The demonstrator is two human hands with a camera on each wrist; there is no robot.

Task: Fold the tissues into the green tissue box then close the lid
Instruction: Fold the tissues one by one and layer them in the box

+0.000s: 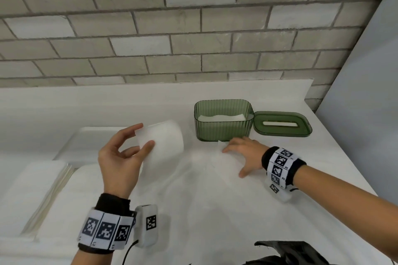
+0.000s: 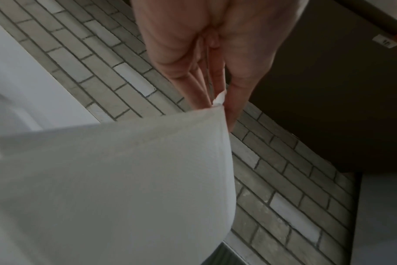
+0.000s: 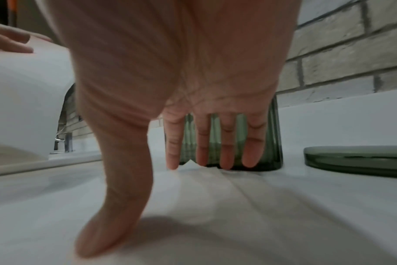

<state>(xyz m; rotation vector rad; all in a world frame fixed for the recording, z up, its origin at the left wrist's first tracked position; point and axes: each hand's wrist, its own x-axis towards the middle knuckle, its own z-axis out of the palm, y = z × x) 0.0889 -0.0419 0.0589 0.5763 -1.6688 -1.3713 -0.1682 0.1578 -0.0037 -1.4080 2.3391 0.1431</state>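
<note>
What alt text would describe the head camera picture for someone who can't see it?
Two hands fold a white tissue on a white counter: the left hand lifts one end, the right hand presses the other flat. Behind sit an open green tissue box holding tissues and its lid alongside.

Tissue [image 1: 163,142] white; tissue box [image 1: 223,127] translucent green, ribbed; lid [image 1: 282,123] green; wall [image 1: 172,28] grey brick.

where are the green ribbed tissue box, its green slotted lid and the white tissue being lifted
green ribbed plastic tissue box [image 1: 223,129]: head view, front wall.
green plastic lid with a slot [image 1: 301,128]: head view, right rim, flat on the counter.
white tissue lifted by the left hand [image 1: 165,142]: head view, middle of the raised sheet.
</note>
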